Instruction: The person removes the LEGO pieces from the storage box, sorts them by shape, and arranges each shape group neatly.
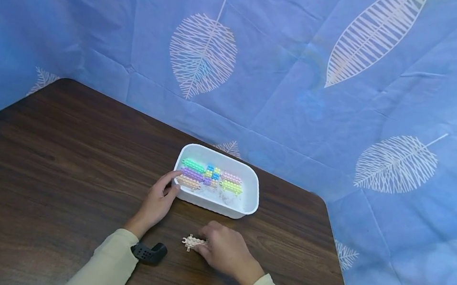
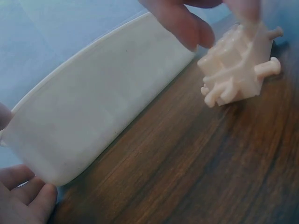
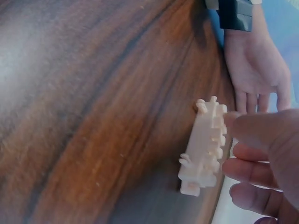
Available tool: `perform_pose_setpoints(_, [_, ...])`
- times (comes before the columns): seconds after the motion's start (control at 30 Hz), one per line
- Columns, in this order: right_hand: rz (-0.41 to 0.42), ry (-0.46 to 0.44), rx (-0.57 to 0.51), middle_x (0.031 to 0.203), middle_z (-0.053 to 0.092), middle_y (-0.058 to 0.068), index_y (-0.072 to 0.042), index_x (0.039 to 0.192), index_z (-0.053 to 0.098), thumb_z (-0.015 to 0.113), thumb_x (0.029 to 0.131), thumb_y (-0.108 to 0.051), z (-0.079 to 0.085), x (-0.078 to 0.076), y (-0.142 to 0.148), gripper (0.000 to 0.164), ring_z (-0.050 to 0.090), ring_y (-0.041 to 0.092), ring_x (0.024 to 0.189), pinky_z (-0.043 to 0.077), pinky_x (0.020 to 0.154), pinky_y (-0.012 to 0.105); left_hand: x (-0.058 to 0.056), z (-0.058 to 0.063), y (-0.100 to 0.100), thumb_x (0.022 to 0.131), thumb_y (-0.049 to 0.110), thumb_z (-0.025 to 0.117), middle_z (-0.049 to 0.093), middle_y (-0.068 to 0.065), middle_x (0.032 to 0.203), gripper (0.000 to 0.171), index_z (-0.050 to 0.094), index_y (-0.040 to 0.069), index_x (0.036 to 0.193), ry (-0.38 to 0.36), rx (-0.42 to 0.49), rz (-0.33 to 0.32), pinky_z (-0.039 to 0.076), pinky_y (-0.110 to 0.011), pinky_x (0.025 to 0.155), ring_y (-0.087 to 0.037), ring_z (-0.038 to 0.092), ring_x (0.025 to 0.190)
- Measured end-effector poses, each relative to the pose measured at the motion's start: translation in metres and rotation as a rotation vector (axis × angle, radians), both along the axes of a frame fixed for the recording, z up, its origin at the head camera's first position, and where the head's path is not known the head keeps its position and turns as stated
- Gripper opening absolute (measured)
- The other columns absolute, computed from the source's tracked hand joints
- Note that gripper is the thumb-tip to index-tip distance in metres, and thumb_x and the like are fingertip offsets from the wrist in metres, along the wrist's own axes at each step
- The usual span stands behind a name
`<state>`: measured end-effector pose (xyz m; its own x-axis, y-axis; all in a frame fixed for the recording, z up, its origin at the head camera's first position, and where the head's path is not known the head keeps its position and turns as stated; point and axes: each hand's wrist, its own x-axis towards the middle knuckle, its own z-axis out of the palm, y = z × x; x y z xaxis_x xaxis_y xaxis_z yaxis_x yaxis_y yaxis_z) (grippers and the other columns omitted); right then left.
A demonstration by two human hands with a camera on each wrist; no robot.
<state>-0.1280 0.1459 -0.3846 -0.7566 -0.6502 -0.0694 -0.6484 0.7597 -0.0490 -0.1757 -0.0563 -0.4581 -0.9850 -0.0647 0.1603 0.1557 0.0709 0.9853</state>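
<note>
Head view: blue leaf-printed cloth (image 1: 269, 95) along the far side and the right; below it, the dark wooden table (image 1: 56, 163). Next in size, the white tray (image 1: 211, 204), close to the table's far edge. At its left near corner, the left hand (image 1: 159, 198), gripping the corner with fingertips at the rim. Nearer and further right, the right hand (image 1: 227, 249), thumb and fingers seemingly pinching the right end of a beige studded piece (image 1: 192, 242), on the near side of the tray and apart from it. Apparently well along: already in the tray, a green strip (image 1: 193, 165), purple strip (image 1: 192, 175) and orange strip (image 1: 189, 183) on the left, a pink strip (image 1: 232, 178) and yellow-green strip (image 1: 231, 187) further right, small blue-and-yellow blocks (image 1: 216, 176) between. Seemingly left: the beige piece, outside the tray. Smallest, in the left wrist view: its side pegs (image 2: 267, 68) and forked tip (image 2: 221, 93).
</note>
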Motion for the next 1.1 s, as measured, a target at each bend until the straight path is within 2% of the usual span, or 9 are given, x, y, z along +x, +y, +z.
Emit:
perform_pose_setpoints(0.2, [-0.025,-0.028,-0.058,0.098,0.065,-0.003,-0.013,0.106,0.069,0.064,0.088,-0.036,0.009,-0.002,0.004,0.03,0.064,0.008,0.084,0.055,0.066,0.026,0.0,-0.001,-0.001,0.099,0.013,0.044,0.033,-0.013,0.149,0.04,0.044,0.011,0.139,-0.007,0.0,0.005,0.033,-0.046,0.11,-0.028,0.026,0.14])
perform_pose_setpoints(0.63, [-0.084,-0.007,-0.153,0.105,0.067,-0.002,-0.012,0.108,0.068,0.063,0.09,-0.033,0.027,-0.016,0.02,0.028,0.064,0.015,0.096,0.054,0.08,0.035,0.0,-0.001,0.0,0.099,0.013,0.045,0.034,-0.013,0.149,0.04,0.045,0.011,0.139,-0.002,0.0,0.005,0.034,-0.046,0.109,-0.028,0.028,0.139])
perform_pose_setpoints(0.7, [-0.1,0.0,-0.178,0.103,0.067,-0.001,-0.011,0.107,0.068,0.064,0.089,-0.031,0.03,-0.019,0.021,0.026,0.064,0.014,0.093,0.054,0.078,0.034,0.0,-0.001,-0.001,0.099,0.013,0.045,0.034,-0.013,0.149,0.04,0.045,0.011,0.139,-0.001,0.0,0.009,0.034,-0.046,0.109,-0.028,0.028,0.139])
perform_pose_setpoints(0.77, [-0.123,0.002,-0.205,0.1,0.067,-0.002,-0.011,0.106,0.069,0.065,0.089,-0.029,0.034,-0.023,0.022,0.025,0.063,0.012,0.082,0.053,0.071,0.031,0.0,0.0,-0.001,0.099,0.013,0.045,0.034,-0.014,0.148,0.04,0.045,0.01,0.138,0.005,-0.001,0.013,0.034,-0.047,0.109,-0.029,0.029,0.139])
perform_pose_setpoints(0.9, [-0.187,0.006,-0.249,0.095,0.066,-0.003,-0.011,0.104,0.069,0.067,0.088,-0.027,0.038,-0.032,0.023,0.022,0.052,0.005,0.064,0.046,0.059,0.024,0.0,-0.001,-0.001,0.098,0.011,0.045,0.037,-0.017,0.146,0.039,0.047,0.007,0.137,0.039,-0.002,0.032,0.036,-0.049,0.107,-0.032,0.031,0.137])
perform_pose_setpoints(1.03, [-0.238,0.015,-0.263,0.092,0.066,-0.004,-0.01,0.103,0.07,0.068,0.087,-0.024,0.035,-0.045,0.027,0.022,0.048,0.002,0.062,0.045,0.058,0.024,0.0,-0.002,0.0,0.098,0.012,0.046,0.039,-0.02,0.144,0.039,0.047,0.004,0.136,0.073,-0.018,0.044,0.039,-0.05,0.104,-0.036,0.034,0.135])
perform_pose_setpoints(1.1, [-0.264,0.008,-0.262,0.093,0.066,-0.003,-0.009,0.103,0.069,0.067,0.087,-0.024,0.033,-0.051,0.028,0.022,0.049,0.003,0.061,0.045,0.058,0.025,0.0,-0.002,0.001,0.098,0.012,0.046,0.038,-0.019,0.145,0.039,0.047,0.004,0.136,0.064,-0.01,0.037,0.038,-0.049,0.105,-0.034,0.033,0.136])
